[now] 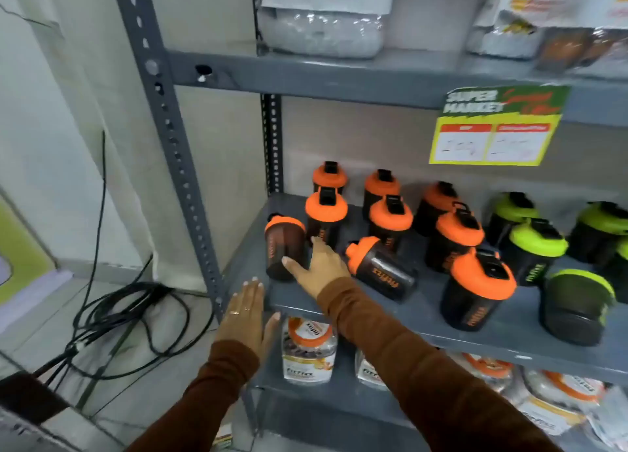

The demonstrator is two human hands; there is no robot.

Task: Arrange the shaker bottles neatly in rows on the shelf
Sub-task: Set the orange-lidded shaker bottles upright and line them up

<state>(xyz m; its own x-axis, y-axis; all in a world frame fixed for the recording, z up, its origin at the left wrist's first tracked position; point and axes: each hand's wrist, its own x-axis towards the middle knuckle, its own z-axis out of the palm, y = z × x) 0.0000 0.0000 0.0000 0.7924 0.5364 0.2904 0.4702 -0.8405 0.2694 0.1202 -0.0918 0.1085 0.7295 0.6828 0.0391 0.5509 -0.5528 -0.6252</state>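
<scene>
Grey metal shelf (pixel 373 310) is sitting against a beige wall, shaker bottles scattered on it. Left hand (pixel 246 319) is hovering flat at the shelf's front-left edge, fingers straight and together, holding nothing, rings showing. Right hand (pixel 321 264) is resting spread on the shelf, fingers touching the tilted orange-lid bottle (pixel 283 247). Right of it, a fallen bottle (pixel 382 269) is lying sideways, reading "fitfix". Upright orange-lid bottles (pixel 390 220) and green-lid bottles (pixel 535 247) are standing further right. Price sign (pixel 496 125) above is reading "SUPER MARKET".
</scene>
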